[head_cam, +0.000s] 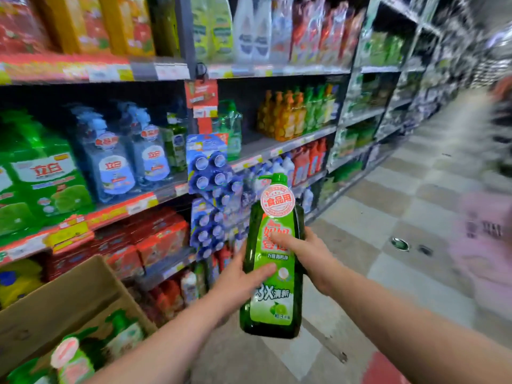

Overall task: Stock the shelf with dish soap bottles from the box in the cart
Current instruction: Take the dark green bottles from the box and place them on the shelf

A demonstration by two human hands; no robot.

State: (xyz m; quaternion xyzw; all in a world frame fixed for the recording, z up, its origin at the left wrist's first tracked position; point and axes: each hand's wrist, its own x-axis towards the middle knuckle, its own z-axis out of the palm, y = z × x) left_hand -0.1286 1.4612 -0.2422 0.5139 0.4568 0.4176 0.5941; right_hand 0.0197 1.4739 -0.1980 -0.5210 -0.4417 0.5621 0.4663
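I hold one green dish soap bottle upright in the aisle, its pump top up and a round red sticker near the neck. My left hand grips its left side with the thumb across the label. My right hand grips its right side, thumb on the label's upper part. The open cardboard box sits at the lower left with more green bottles inside. The shelf with a bare stretch beside orange and green bottles runs ahead of the bottle.
Shelves of cleaning products line the left side. Hanging blue packs stick out from the shelf upright just left of the bottle. A tiled aisle floor stretches to the right. A blurred person in pink stands at the right edge.
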